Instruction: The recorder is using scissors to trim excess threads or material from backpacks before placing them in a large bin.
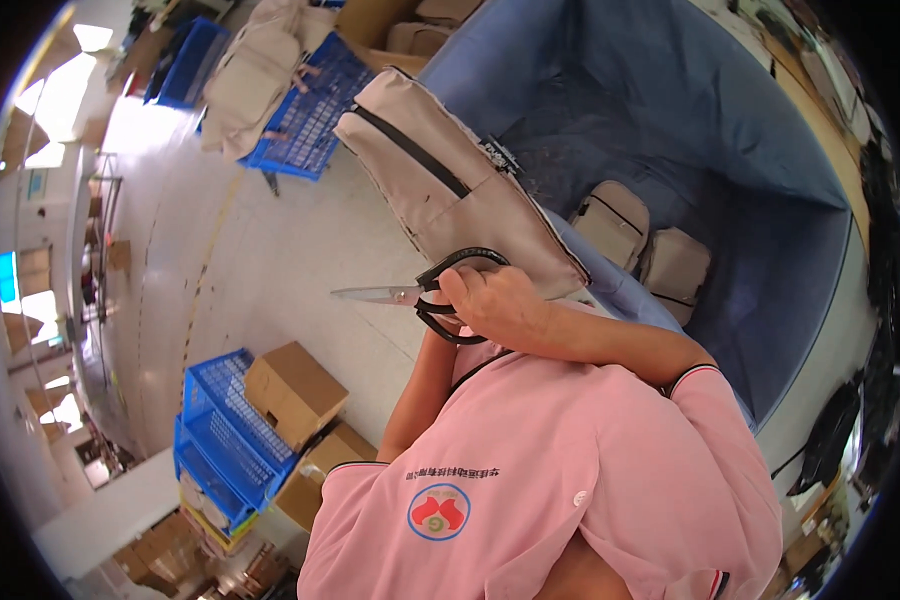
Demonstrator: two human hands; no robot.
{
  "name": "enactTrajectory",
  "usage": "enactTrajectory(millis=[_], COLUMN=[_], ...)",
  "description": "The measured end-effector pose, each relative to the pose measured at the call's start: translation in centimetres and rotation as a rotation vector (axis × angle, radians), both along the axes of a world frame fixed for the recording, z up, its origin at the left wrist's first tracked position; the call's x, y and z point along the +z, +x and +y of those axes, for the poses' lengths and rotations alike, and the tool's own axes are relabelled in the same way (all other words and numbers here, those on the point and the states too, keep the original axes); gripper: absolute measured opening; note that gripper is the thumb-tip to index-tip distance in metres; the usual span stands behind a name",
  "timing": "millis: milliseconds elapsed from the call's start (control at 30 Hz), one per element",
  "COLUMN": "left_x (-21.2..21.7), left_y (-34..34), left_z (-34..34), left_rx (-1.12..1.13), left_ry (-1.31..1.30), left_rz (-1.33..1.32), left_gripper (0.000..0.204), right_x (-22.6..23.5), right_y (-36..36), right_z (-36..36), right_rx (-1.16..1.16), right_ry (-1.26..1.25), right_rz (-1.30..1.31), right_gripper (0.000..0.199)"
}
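In my right hand (505, 303) are large scissors (402, 295) with black loop handles, the fingers closed on them and the blades pointing left. My left hand (448, 322) is just below, mostly hidden behind the scissors and my right hand, so its fingers do not show. Extending up from both hands is a beige bag piece (490, 222) with a black zipper and rough, dark-edged seams. It rests along the near left side of a big blue fabric-lined bin (770, 120). Two beige bags (613, 222) lie inside that bin.
Several beige bags (250, 85) are heaped at a blue crate (308, 115) at the far left. Nearer on the left stand blue crates (232, 405) and a cardboard box (295, 393). Grey floor (280, 245) with a yellow line stretches between them.
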State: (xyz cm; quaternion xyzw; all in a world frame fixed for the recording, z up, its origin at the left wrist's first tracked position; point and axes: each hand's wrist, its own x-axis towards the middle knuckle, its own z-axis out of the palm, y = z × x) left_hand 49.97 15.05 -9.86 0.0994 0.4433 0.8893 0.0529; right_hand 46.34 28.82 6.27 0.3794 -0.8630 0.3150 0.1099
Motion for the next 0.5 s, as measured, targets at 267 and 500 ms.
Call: enactTrajectory(millis=[267, 500], left_x=[-7.6, -2.2], left_y=[2.4, 4.3], left_z=[-7.0, -3.4], left_rx=[0.358, 0.228], left_ry=[0.105, 0.208], left_rz=[-0.444, -0.982], left_gripper=[0.038, 0.055], right_x=[2.6, 1.5], right_y=[1.1, -1.1], right_z=[-1.1, 3.9], right_rx=[0.057, -0.242], right_ry=[-0.140, -0.322], right_rz=[-0.064, -0.346], right_gripper=[0.030, 0.031])
